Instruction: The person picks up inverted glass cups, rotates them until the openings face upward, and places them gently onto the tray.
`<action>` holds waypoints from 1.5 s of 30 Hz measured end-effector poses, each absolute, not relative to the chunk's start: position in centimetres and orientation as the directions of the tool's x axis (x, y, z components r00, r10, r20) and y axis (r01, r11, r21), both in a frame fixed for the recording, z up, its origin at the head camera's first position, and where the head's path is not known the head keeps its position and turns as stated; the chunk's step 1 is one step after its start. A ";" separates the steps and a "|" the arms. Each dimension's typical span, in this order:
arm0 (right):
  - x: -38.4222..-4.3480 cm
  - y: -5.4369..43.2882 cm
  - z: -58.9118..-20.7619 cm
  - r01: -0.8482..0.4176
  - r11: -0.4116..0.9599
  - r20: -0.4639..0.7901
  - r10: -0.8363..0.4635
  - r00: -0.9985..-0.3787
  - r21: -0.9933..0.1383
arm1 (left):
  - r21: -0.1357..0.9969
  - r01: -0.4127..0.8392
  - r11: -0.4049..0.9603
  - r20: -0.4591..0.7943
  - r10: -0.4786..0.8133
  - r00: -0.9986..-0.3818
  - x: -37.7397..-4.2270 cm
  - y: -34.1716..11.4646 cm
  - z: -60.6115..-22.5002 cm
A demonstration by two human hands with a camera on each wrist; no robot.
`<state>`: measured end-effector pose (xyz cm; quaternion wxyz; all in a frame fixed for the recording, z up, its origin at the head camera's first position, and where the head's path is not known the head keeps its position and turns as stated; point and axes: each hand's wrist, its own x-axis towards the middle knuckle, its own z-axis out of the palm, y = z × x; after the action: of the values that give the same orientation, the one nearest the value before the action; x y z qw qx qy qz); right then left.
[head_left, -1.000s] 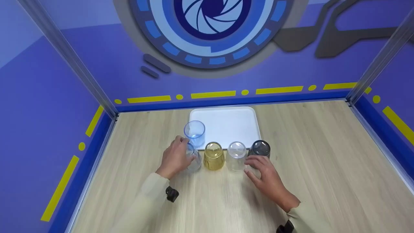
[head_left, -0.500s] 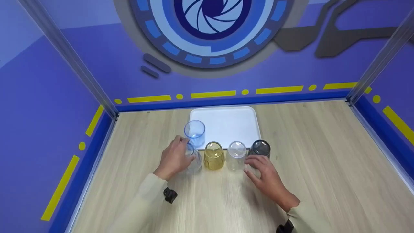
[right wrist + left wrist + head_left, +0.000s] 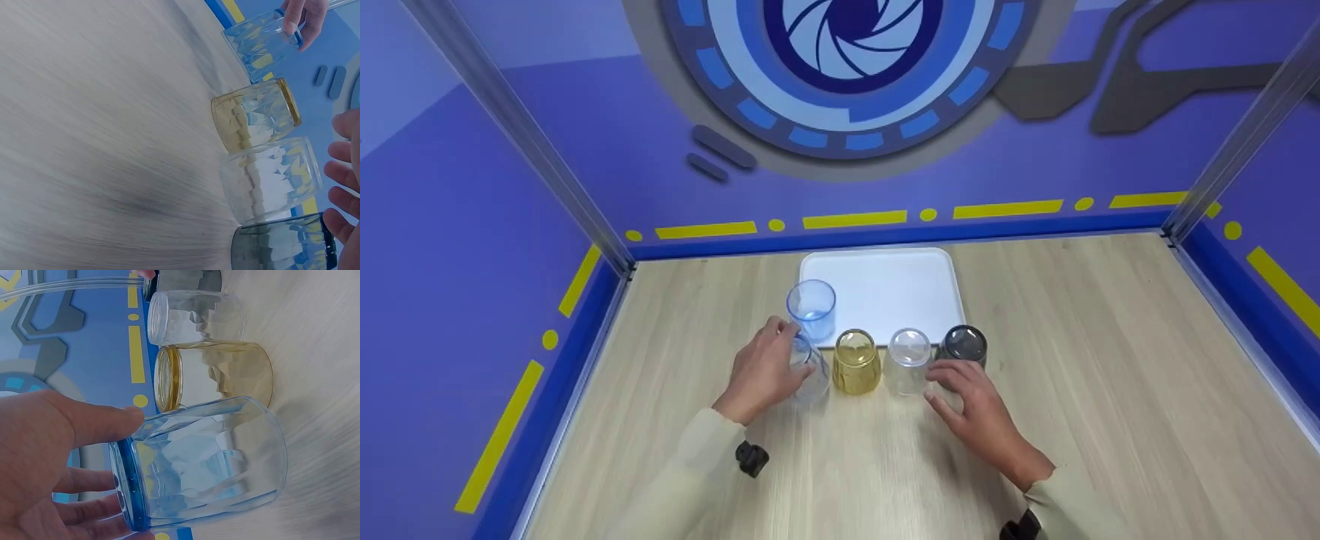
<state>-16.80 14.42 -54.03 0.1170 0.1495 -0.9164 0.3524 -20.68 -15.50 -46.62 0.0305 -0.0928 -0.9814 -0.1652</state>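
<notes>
My left hand (image 3: 765,369) holds a light blue faceted drinking glass (image 3: 202,464) by its base, thumb on one side and fingers on the other. That glass is upside down and leans compared with its neighbours. To its right stand an upside-down amber glass (image 3: 856,364), a clear glass (image 3: 910,360) and a dark grey glass (image 3: 965,343), in a row. My right hand (image 3: 979,412) hovers with loosely bent fingers beside the clear and grey glasses; in the right wrist view its fingers (image 3: 339,225) overlap the grey glass's base. Another blue glass (image 3: 812,307) stands upright at the tray's left front corner.
A white tray (image 3: 892,292) lies behind the row, near the back wall. The wooden table (image 3: 1080,360) is enclosed by purple-blue panels (image 3: 450,247) at the left, back and right, with metal posts at the corners.
The left wrist has shifted slightly left, and the rim of the held blue glass has swung a little to the right. The right hand and other glasses look unchanged.
</notes>
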 end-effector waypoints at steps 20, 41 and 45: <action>-16.8 14.3 -54.2 -0.360 0.708 0.323 -0.195 -0.926 -0.607 | 0.325 0.209 0.922 0.075 0.195 -0.978 -19.9 -15.1 -45.8; -16.9 14.1 -54.4 -0.422 0.703 0.397 -0.213 -0.893 -0.573 | 0.379 0.217 0.899 0.042 0.218 -0.975 -19.6 -14.8 -45.0; -17.0 14.0 -54.3 -0.419 0.698 0.389 -0.213 -0.896 -0.581 | 0.396 0.213 0.893 0.032 0.218 -0.975 -19.5 -14.7 -44.8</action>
<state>-16.98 14.05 -54.34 0.1477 0.1736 -0.9095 0.3478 -19.50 -14.71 -44.83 -0.0065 -0.1109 -0.9729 -0.2030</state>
